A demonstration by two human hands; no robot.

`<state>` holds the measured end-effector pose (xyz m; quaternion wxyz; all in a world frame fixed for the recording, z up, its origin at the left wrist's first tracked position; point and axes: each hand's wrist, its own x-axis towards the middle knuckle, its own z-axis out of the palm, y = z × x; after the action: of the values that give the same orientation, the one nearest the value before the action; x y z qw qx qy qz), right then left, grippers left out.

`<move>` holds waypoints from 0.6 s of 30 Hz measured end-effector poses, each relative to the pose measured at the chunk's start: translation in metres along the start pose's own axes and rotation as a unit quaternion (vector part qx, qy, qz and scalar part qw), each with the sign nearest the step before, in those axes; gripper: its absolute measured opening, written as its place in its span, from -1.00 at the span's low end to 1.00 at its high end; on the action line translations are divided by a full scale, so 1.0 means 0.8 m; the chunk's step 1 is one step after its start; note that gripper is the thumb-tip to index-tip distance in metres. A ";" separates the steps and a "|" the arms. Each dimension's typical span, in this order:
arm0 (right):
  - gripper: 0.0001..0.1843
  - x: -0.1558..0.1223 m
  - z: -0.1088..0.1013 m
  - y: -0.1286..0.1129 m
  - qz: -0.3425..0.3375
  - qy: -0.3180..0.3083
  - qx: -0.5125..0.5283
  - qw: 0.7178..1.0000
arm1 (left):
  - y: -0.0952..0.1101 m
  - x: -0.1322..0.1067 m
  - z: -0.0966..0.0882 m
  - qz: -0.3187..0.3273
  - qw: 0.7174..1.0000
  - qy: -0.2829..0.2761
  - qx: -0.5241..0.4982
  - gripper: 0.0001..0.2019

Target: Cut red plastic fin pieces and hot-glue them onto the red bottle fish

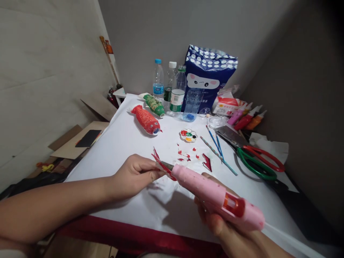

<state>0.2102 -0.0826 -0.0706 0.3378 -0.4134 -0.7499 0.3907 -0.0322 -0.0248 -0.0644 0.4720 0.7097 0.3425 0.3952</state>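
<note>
Pinched between the thumb and fingers of my left hand (138, 173) is a thin red piece (167, 171), its material unclear. My right hand (217, 215) grips a pink hot glue gun (204, 186) from below, with a glue stick (285, 234) trailing from its back end. The gun's nozzle (167, 165) meets or nearly meets the red piece; contact is hard to judge. Beyond my hands, small red scraps (188, 156) and a larger red cut piece (206, 162) lie on the white table covering. A red fish figure (146, 120) and a green fish figure (154, 104) lie farther back.
A paint palette (188, 135) and several brushes (215, 143) lie mid-table. Large scissors (255, 159) with red and green handles rest at right. Plastic bottles (177, 95), a blue bag (209, 79) and paint tubes (245, 118) line the back. Cardboard (80, 139) is stacked at left.
</note>
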 end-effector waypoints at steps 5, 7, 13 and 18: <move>-0.51 0.005 -0.001 -0.006 0.005 -0.005 0.013 1.000 | 0.000 -0.001 -0.002 0.006 1.000 0.007 0.021 -0.82; -0.50 0.003 0.001 -0.002 0.009 -0.005 0.021 1.000 | -0.001 -0.002 -0.003 0.007 0.999 0.007 0.032 -0.83; -0.56 -0.006 0.003 0.015 0.028 0.025 0.047 0.998 | -0.001 -0.003 -0.005 0.012 0.999 0.008 0.038 -0.81; -0.59 -0.019 -0.001 0.036 0.036 0.009 0.043 0.998 | -0.004 -0.005 -0.006 -0.001 1.000 0.006 0.031 -0.80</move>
<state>0.2275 -0.0854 -0.0977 0.3476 -0.4288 -0.7136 0.4314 -0.0384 -0.0253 -0.0672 0.4486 0.7212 0.3579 0.3879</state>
